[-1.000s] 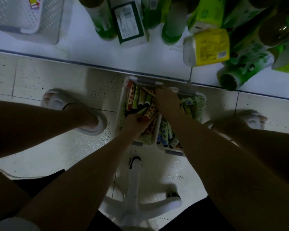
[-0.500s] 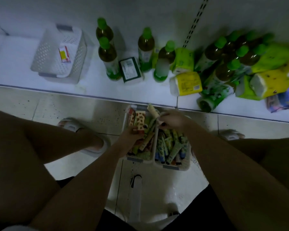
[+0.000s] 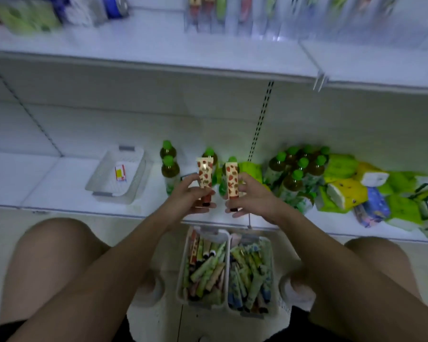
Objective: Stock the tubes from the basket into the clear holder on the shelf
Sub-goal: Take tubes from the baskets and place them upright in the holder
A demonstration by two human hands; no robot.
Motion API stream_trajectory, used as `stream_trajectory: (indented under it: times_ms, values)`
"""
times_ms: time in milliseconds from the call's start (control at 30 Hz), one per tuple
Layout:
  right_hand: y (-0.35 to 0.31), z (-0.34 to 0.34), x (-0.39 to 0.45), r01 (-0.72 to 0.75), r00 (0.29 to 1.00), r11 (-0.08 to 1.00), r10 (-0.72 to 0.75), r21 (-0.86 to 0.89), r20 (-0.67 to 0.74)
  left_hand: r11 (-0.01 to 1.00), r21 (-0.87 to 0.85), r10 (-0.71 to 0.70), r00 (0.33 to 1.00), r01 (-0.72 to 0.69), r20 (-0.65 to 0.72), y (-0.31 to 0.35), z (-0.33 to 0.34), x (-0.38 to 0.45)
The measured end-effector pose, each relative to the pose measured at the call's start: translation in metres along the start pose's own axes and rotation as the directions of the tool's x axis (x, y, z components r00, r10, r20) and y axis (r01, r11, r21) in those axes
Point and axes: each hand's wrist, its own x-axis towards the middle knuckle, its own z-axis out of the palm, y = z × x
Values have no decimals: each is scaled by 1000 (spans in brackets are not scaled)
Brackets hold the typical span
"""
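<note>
My left hand (image 3: 192, 197) grips a cream tube with red strawberry print (image 3: 205, 175), held upright with its dark cap down. My right hand (image 3: 251, 199) grips a matching tube (image 3: 232, 180) the same way, right beside the first. Both hang in front of the bottom shelf. On the floor between my knees stand two white baskets (image 3: 229, 243) side by side, packed with several patterned tubes (image 3: 208, 270). The clear holder (image 3: 232, 18) stands on the upper shelf, blurred, with a few tubes upright in its left slots.
On the bottom shelf: a white perforated basket (image 3: 116, 174) at left, green-capped bottles (image 3: 169, 166) behind my hands, more bottles (image 3: 299, 169) and green and yellow packs (image 3: 346, 186) at right. The upper shelf edge (image 3: 158, 62) juts out overhead. Blurred packages (image 3: 25, 16) sit top left.
Both hands have lifted out of the floor baskets, each bringing up a strawberry tube. My head has tilted up, bringing the upper shelf and holder into view.
</note>
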Motion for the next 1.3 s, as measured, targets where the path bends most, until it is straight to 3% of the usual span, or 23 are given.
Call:
stream_trajectory:
  times_ms: [167,333,400,500,633,767,967,1300]
  values:
    - [-61,-3,-31,203,977,976,-197,82,-80,974,121,186,980,-193,72,77,-12,-23]
    - [-123,-6,-50,352,928,932,-337,83,-156,921,116,360,927,-371,106,159,-24,-42]
    - [-147,-10,-53,443,885,895,-429,48,-181,889,126,427,897,-440,113,189,-26,-46]
    - [-183,-20,-54,532,809,836,-549,-136,-212,826,196,519,849,-529,101,228,-24,-46]
    - [-226,-44,-46,556,749,780,-620,-288,-234,776,242,589,806,-582,49,264,-23,-33]
    - [-261,-63,-31,566,746,768,-632,-301,-209,737,327,627,779,-591,-3,284,-27,-11]
    - [-296,-75,-2,581,722,729,-667,-363,-183,680,298,733,635,-670,-244,286,-29,38]
    - [-349,-97,61,502,626,684,-709,-529,-323,700,213,701,599,-682,-387,324,-43,116]
